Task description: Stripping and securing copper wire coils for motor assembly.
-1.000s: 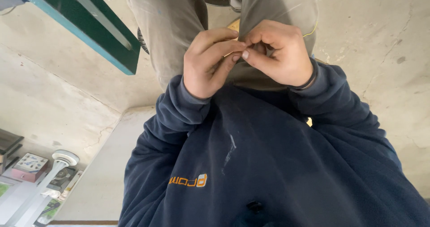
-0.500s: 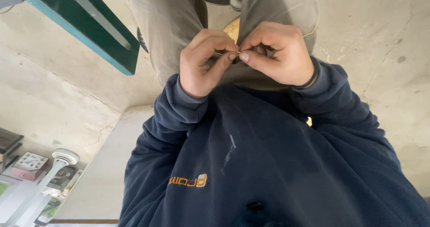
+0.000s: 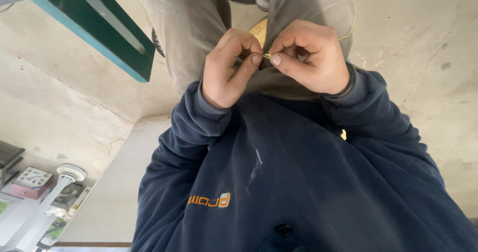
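My left hand (image 3: 226, 68) and my right hand (image 3: 311, 55) meet in front of my waist, over grey trousers (image 3: 194, 28). Between the thumbs and forefingers of both hands a tiny gold-coloured piece (image 3: 267, 56) is pinched; its kind is too small to tell. A thin yellow wire (image 3: 347, 33) curves past the back of my right hand. Both sleeves belong to my dark blue fleece top (image 3: 279, 182), which fills the lower part of the view.
A green and teal metal beam (image 3: 99, 28) slants across the upper left. Concrete floor (image 3: 423, 43) lies all around. At the lower left sit a small pink box (image 3: 31, 182) and a white plastic device (image 3: 62, 182). A tan object (image 3: 258, 29) shows between my legs.
My hands have stayed in front of my waist. The fingertips have drawn closer around the small piece, and my left thumb has moved up to it.
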